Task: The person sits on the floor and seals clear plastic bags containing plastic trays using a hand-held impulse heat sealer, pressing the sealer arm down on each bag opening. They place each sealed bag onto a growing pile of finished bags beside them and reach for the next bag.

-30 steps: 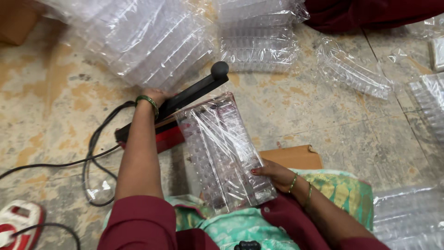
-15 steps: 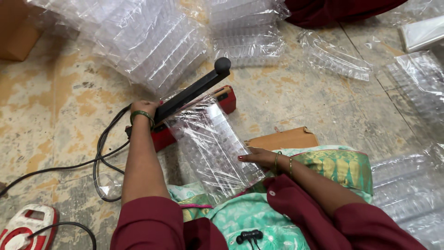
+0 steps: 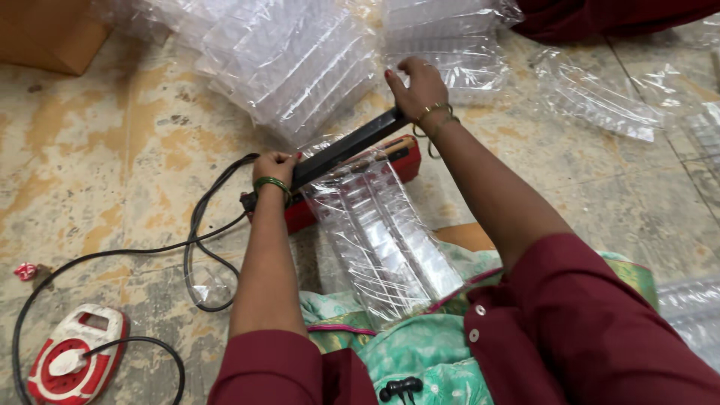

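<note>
From the head camera, looking down at a worn, stained floor [image 3: 90, 165], the left hand [image 3: 274, 169] is curled around the near end of the black pressing arm [image 3: 349, 146] of a red heat sealer [image 3: 352, 184], fingers folded over it. The right hand [image 3: 416, 86] rests on the arm's far end, fingers bent down over the tip, palm on top. Under the arm lies the mouth of a clear plastic bag of moulded trays [image 3: 382, 236], which runs from the sealer back toward the person's lap, glossy and ribbed lengthwise. A black cord [image 3: 202, 247] loops from the sealer's left end across the floor toward a red and white extension reel [image 3: 71, 364] at the lower left. Beyond the sealer sit heaps of similar clear tray packs [image 3: 292, 56], stacked at a slant, with another pack [image 3: 592, 94] lying apart at the upper right. A brown cardboard box [image 3: 49, 34] stands in the upper left corner.
</note>
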